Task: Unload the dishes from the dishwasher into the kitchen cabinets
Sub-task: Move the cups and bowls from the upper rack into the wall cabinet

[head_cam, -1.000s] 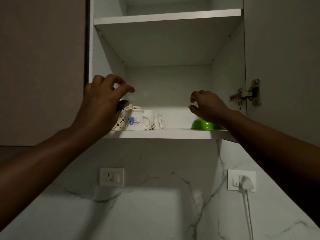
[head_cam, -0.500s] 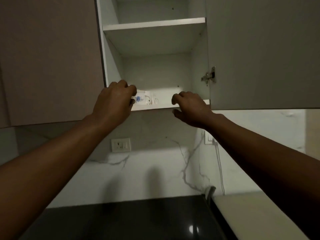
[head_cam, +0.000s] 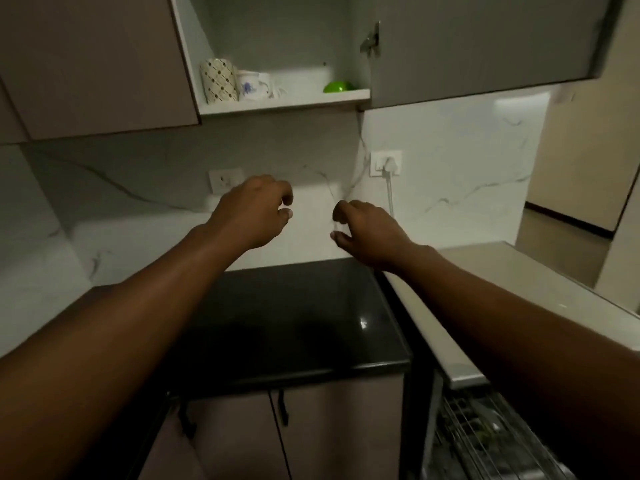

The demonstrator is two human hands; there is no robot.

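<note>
Mugs [head_cam: 239, 85] and green bowl [head_cam: 338, 86] shelved; both hands, left hand [head_cam: 251, 211] and right hand [head_cam: 369, 230], loose and empty; dishwasher rack [head_cam: 485, 441] seemingly not emptied.

1. Mug [head_cam: 219, 80], upper left of centre: cream with a dark diamond-dot pattern.
2. Cup [head_cam: 250, 83] beside it: white with a blue flower.
3. Bowl [head_cam: 338, 86], upper centre: bright green.
4. Countertop [head_cam: 294, 323], centre: glossy black.
5. Backsplash [head_cam: 450, 174]: white marble, grey veins.
6. Cabinet door [head_cam: 90, 60], upper left: taupe.
</note>
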